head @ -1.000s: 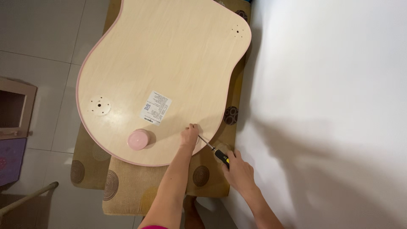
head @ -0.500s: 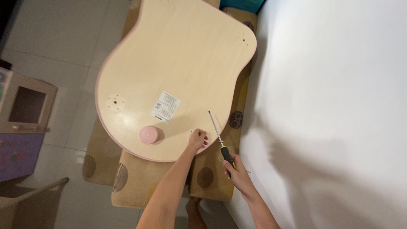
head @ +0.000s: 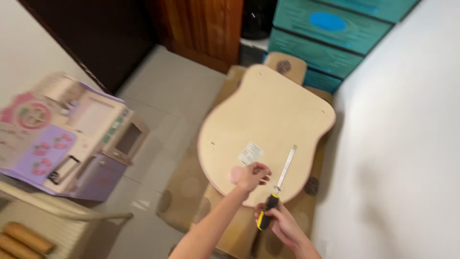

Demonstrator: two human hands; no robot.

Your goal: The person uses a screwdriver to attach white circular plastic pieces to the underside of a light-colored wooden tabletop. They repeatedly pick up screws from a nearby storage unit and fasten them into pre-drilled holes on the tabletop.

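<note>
Both forearms bare — no sleeves; hands [head: 253, 175] ungloved, ringless.

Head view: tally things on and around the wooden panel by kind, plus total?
Wooden panel: 1
Screwdriver in right hand: 1
White sticker: 1
Pink round piece by left hand: 1
Toy kitchen: 1
Teal drawer unit: 1
Total: 6

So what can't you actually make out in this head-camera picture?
- Pink round piece: blurred, partly behind the left hand.
- White label on the wooden board: print too small.
- Screwdriver handle: mostly wrapped by the right hand.
- Toy kitchen: motion-blurred, cut by the left edge.
</note>
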